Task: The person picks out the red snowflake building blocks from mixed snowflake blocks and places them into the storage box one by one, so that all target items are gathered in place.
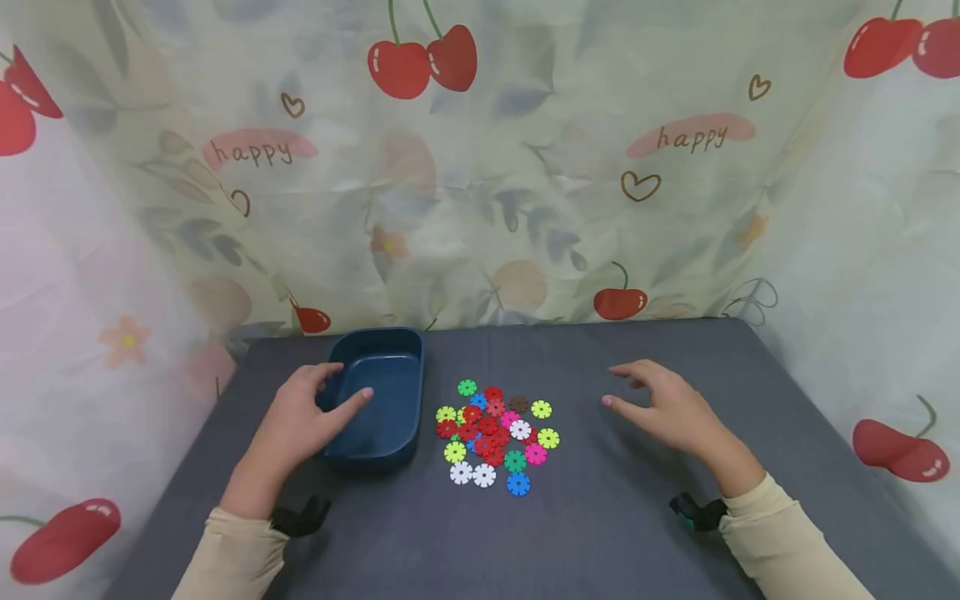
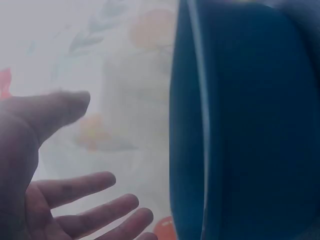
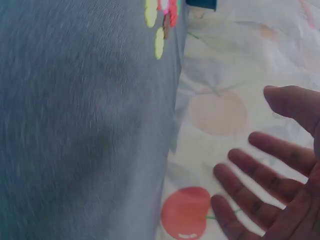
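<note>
A dark blue rectangular container [image 1: 386,450] stands left of a loose pile of flower-edged discs, among them a red disc [image 1: 488,425], a white disc [image 1: 483,476] and a blue disc [image 1: 518,483]. My left hand [image 1: 300,417] hovers over the container's left side, thumb and fingers apart, holding nothing. In the left wrist view that hand [image 2: 65,165] is spread beside the container's wall [image 2: 260,125]. My right hand [image 1: 671,408] is raised to the right of the discs with nothing in it; the right wrist view shows its fingers [image 3: 250,200] extended and separated.
The dark grey table [image 1: 600,533] meets a curtain [image 1: 480,217] printed with cherries and leaves along its back edge. More of this cloth hangs at both sides. A thin looped cord [image 1: 753,300] lies against the cloth at the back right. Black straps sit at both wrists.
</note>
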A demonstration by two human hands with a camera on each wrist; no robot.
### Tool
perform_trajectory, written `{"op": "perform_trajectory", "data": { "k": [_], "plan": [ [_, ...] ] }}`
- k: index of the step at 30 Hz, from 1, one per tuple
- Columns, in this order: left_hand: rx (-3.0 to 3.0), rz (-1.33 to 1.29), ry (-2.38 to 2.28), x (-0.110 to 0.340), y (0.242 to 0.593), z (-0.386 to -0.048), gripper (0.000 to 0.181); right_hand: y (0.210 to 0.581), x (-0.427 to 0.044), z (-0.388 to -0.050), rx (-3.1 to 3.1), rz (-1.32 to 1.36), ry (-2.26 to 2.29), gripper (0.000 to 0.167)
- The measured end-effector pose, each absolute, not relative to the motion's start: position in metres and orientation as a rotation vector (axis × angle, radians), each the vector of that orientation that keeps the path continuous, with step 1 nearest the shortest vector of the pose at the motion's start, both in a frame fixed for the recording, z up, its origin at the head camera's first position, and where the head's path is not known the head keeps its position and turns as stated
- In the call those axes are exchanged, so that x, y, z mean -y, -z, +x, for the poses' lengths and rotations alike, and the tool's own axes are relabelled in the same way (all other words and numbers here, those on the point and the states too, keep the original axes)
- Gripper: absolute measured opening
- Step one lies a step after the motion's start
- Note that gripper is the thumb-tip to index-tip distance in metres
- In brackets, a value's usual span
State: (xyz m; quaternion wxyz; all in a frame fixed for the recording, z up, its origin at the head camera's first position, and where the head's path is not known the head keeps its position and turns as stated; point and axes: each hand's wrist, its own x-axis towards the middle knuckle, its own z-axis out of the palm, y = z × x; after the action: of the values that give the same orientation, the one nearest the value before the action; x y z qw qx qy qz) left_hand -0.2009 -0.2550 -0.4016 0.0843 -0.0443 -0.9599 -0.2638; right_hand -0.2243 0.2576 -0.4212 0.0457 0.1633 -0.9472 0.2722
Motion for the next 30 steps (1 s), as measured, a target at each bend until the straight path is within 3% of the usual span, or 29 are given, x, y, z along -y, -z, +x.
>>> {"op": "perform_trajectory", "data": {
  "k": [8, 16, 30],
  "plan": [
    [2.728, 0.149, 1.241, 0.274, 0.4, -0.207, 0.08, 0.435, -0.243, -0.236, 2.726, 0.584, -1.208, 0.033],
    [2.53, 0.327, 1.523, 0.282, 0.396, -0.213, 0.069, 0.451, -0.221, -0.247, 2.682, 0.599, -1.374, 0.032],
    [2.493, 0.452, 1.844, 0.301, 0.416, -0.224, 0.071, 0.468, -0.177, -0.268, 2.657, 0.6, -1.553, 0.038]
  ]
}}
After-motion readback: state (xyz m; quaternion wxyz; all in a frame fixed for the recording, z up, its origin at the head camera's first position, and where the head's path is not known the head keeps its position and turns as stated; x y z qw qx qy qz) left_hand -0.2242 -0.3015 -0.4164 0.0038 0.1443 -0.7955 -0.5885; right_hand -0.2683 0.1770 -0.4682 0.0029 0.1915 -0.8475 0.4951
